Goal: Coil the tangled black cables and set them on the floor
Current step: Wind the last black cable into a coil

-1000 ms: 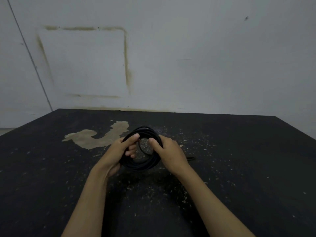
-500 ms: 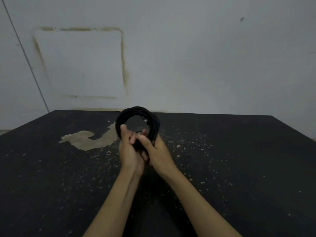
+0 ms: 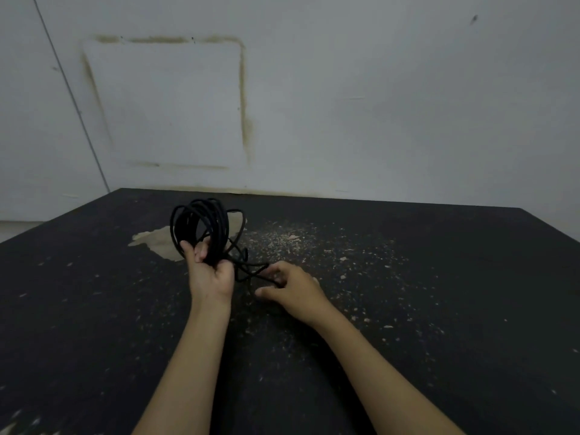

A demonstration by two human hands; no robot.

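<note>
A coil of black cable (image 3: 201, 224) stands upright above the dark floor, its loops a little spread. My left hand (image 3: 208, 271) grips the coil at its bottom, fingers curled round the bundle. A loose strand (image 3: 248, 268) runs from the coil down and to the right. My right hand (image 3: 290, 285) is beside the left one, a little lower, and pinches that loose strand between thumb and fingers. The strand's end is hidden by the fingers.
The black floor mat (image 3: 408, 309) is strewn with pale chips and dust, thickest right of the hands. A bare beige patch (image 3: 157, 243) shows behind the coil. A white wall (image 3: 345, 105) with a stained square outline rises at the mat's far edge.
The coil turned from facing me to edge-on and its loops loosened. My right hand let go of the coil, moved right and down, and now holds a loose strand.
</note>
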